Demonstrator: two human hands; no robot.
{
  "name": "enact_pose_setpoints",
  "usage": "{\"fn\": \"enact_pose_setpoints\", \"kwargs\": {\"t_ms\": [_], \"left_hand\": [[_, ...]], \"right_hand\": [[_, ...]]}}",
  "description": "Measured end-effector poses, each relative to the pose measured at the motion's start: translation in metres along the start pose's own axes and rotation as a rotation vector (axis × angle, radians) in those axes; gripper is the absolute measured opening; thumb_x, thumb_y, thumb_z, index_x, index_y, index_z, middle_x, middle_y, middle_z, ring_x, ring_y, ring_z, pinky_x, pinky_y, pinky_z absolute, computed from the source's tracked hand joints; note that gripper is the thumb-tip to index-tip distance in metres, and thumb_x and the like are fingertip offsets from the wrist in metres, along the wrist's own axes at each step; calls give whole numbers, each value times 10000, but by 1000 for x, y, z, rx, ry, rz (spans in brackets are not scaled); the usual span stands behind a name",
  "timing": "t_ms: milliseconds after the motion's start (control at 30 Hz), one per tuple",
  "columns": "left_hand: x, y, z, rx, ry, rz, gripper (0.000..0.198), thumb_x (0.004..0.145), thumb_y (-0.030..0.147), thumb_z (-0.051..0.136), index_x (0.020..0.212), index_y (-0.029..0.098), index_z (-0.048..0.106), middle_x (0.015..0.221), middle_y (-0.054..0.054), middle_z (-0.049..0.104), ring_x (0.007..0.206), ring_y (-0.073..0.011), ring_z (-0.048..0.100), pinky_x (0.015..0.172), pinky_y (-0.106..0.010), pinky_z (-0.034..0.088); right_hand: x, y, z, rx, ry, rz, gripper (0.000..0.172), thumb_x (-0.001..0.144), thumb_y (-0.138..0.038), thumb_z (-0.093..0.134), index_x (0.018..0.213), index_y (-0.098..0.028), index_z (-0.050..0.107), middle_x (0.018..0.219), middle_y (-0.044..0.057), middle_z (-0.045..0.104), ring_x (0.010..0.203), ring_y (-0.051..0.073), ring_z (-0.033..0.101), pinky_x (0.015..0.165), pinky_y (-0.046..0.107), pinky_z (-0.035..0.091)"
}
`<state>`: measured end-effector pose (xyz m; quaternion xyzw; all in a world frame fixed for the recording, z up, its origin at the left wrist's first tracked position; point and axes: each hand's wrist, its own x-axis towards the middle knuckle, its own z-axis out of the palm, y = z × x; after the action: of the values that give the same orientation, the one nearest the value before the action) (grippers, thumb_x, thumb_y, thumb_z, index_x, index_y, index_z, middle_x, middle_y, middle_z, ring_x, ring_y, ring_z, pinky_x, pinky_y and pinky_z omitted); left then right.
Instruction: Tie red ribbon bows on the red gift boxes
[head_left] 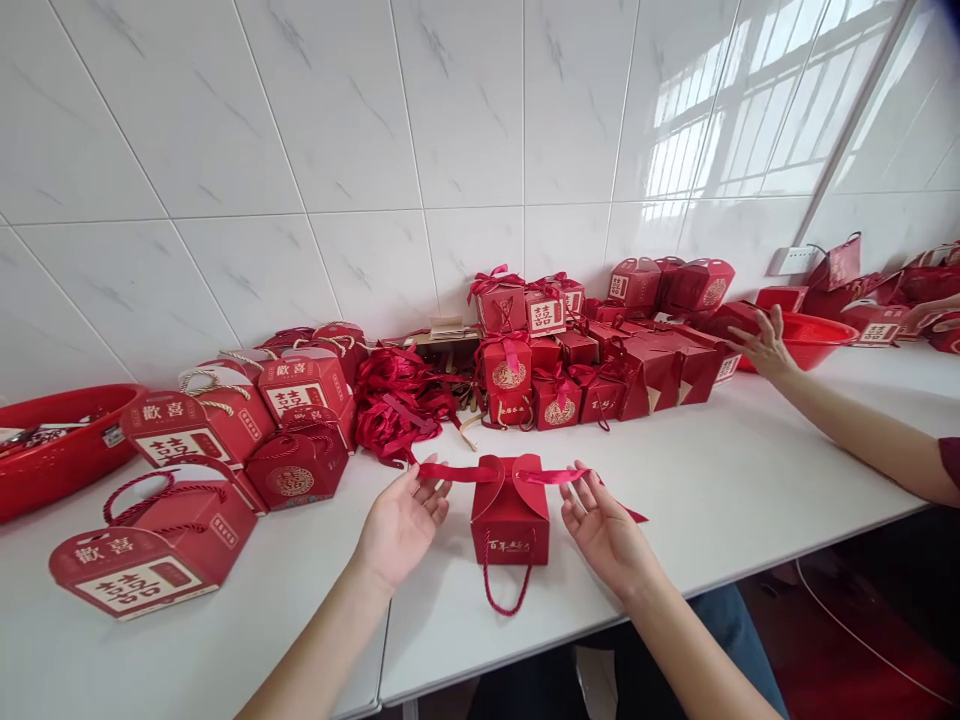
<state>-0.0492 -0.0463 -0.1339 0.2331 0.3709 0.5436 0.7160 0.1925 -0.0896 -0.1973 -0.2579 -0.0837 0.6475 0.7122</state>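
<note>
A small red gift box [511, 512] stands upright on the white table in front of me, its top flaps folded together and a twisted red cord handle [504, 606] hanging down the near side. A red ribbon [466, 474] passes through the top of the box and stretches out to both sides. On the left, my left hand [405, 520] pinches one end between thumb and fingers. My right hand [604, 525] grips the other end, with a loose tail trailing beyond it. Both palms face up, apart from the box walls.
A heap of red ribbons [397, 400] lies behind the left hand. Finished-looking boxes [559, 400] are stacked along the tiled wall; larger boxes [154, 550] stand at left. Red basins [67, 450] sit at both sides. A co-worker's hand [765, 342] reaches in from the right.
</note>
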Motion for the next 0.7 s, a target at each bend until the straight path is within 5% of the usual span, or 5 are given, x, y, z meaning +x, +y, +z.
{"fn": "enact_pose_setpoints", "kwargs": {"t_ms": [167, 433, 700], "left_hand": [[-9, 9, 6, -60, 39, 226, 232, 914, 214, 472, 994, 194, 690, 935, -46, 654, 686, -117, 609, 537, -214, 495], [-21, 24, 24, 65, 22, 484, 269, 846, 363, 605, 1041, 204, 701, 1059, -55, 652, 823, -122, 583, 622, -200, 475], [-22, 54, 70, 245, -92, 725, 300, 639, 352, 806, 874, 176, 746, 802, -15, 668, 664, -93, 535, 591, -202, 419]], "right_hand": [[2, -15, 5, 32, 29, -67, 185, 625, -190, 825, 682, -204, 649, 644, -55, 630, 632, 68, 623, 565, 144, 519], [-3, -45, 24, -178, 23, -296, 232, 610, -284, 840, 732, -189, 667, 695, -29, 647, 677, 99, 626, 605, 189, 525], [2, -78, 77, -736, -240, -589, 253, 721, -434, 729, 754, -192, 663, 675, -5, 629, 593, 108, 544, 546, 231, 447]]}}
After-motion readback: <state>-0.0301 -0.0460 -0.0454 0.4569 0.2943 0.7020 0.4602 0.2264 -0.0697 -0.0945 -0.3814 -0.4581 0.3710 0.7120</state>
